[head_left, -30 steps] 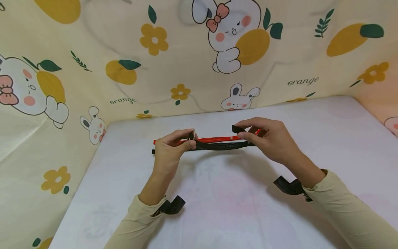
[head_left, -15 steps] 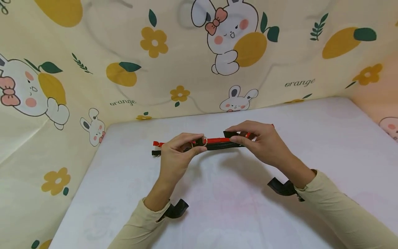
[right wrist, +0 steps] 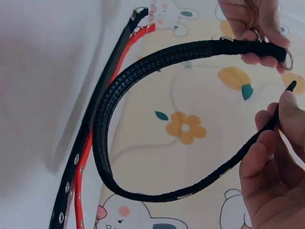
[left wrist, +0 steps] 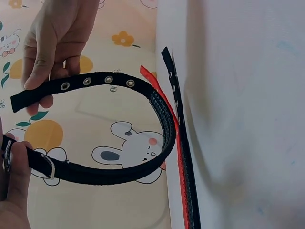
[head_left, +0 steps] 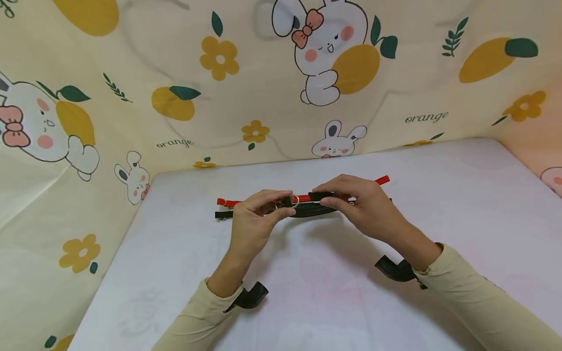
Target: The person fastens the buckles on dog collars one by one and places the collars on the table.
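Note:
A black dog collar [right wrist: 101, 133] is bent into an open loop, its padded middle curving away from me. My left hand [head_left: 252, 222] pinches the end that carries a metal ring [head_left: 294, 196]. Between thumb and fingers my right hand [head_left: 366, 207] holds the strap end [left wrist: 21, 100], which has several metal eyelets along it. The two ends are close together but apart. Behind the loop lie a red collar [left wrist: 181, 167] and a second black collar [right wrist: 71, 176], side by side on the table. In the head view, the hands partly hide both.
The table [head_left: 316, 292] has a white cover. A cream cloth wall [head_left: 263, 87] with rabbits and oranges rises at its back and left side. Dark wrist mounts stick out from the left sleeve [head_left: 197, 317] and right sleeve [head_left: 478, 292].
My hands have come closer together, the left moving right and the right moving left. The held collar's ends are now nearer each other, and more of the lying collars shows at the left.

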Demonstrator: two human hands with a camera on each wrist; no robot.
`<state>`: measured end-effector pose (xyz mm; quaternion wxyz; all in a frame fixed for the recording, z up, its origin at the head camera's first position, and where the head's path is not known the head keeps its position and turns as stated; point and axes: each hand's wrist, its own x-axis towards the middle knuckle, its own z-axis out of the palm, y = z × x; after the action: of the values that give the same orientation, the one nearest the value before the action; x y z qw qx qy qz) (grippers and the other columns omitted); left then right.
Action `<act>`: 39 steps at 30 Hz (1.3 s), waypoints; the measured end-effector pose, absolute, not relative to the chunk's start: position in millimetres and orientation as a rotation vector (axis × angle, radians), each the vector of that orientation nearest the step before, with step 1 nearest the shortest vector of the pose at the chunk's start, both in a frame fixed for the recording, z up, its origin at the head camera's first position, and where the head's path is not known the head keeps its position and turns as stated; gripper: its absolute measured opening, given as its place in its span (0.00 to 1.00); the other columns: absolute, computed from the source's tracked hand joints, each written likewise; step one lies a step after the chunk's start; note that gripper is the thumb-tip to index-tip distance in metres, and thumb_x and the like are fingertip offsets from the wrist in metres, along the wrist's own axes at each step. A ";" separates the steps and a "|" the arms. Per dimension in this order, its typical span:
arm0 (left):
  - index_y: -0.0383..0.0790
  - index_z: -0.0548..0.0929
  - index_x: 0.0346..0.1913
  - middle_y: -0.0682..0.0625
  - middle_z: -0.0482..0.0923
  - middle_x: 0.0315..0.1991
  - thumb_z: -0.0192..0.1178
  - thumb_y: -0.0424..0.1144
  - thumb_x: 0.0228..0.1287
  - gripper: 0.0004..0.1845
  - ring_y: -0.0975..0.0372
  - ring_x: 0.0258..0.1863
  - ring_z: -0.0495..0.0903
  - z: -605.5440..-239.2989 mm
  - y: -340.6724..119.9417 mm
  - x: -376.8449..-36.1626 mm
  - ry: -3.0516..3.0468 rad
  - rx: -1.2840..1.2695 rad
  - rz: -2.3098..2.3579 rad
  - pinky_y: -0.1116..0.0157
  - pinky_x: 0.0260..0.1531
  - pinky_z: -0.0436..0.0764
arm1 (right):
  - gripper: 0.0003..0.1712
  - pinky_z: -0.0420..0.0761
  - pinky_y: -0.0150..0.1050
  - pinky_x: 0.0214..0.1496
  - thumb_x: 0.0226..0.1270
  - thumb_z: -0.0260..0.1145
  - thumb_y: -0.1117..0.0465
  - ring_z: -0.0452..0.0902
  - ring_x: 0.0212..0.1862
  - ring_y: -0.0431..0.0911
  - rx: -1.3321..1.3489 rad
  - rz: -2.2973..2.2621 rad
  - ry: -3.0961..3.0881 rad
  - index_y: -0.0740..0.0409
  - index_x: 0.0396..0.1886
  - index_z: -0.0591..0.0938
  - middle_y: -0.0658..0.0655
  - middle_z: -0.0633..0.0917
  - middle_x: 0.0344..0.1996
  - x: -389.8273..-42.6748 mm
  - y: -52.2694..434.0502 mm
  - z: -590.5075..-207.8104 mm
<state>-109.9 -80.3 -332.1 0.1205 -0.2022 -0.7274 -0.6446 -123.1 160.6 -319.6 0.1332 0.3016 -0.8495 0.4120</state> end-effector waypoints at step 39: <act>0.33 0.88 0.48 0.40 0.87 0.45 0.72 0.29 0.55 0.15 0.61 0.41 0.86 -336.3 -72.1 -106.7 -2.134 -0.668 -1.949 0.62 0.47 0.86 | 0.16 0.73 0.29 0.34 0.58 0.75 0.58 0.72 0.36 0.34 0.834 1.123 -2.432 0.41 0.48 0.88 0.38 0.87 0.35 -113.4 146.3 -323.5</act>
<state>-106.7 -72.1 -336.3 0.0876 -0.2244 -0.7167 -0.6545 -113.4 146.3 -323.5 0.1670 0.2932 -0.8546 0.3948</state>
